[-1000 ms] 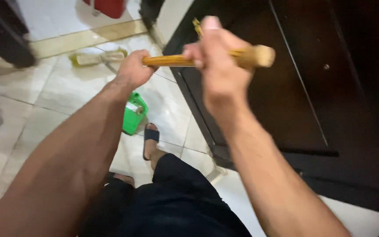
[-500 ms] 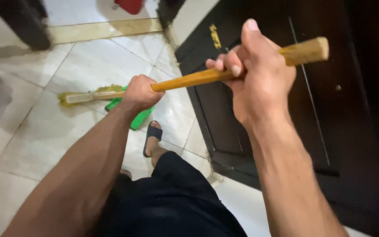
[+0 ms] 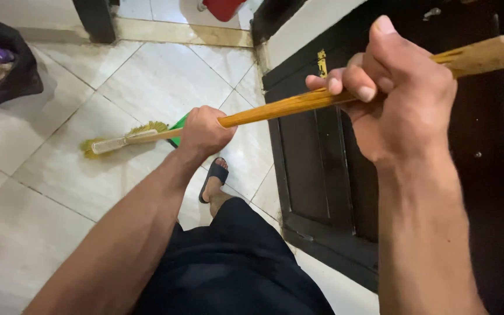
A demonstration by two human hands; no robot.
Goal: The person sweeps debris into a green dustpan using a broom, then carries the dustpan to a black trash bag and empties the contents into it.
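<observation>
Both hands closed on broom handle (image 3: 281, 106): left hand (image 3: 203, 132) lower down, right hand (image 3: 401, 93) near top end. Bristles (image 3: 118, 137) on tile floor (image 3: 59, 175), green dustpan (image 3: 176, 125) just beside.

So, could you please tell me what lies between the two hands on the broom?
In the head view, only a bare stretch of the wooden broom handle runs between the left hand and the right hand.

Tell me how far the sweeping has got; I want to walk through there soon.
Done: the pale tiled floor shows no visible debris. In hand: left hand and right hand grip the long wooden broom handle, yellow bristle head on the tiles beside the green dustpan. Left: nothing visibly gathered in the mostly hidden dustpan.
</observation>
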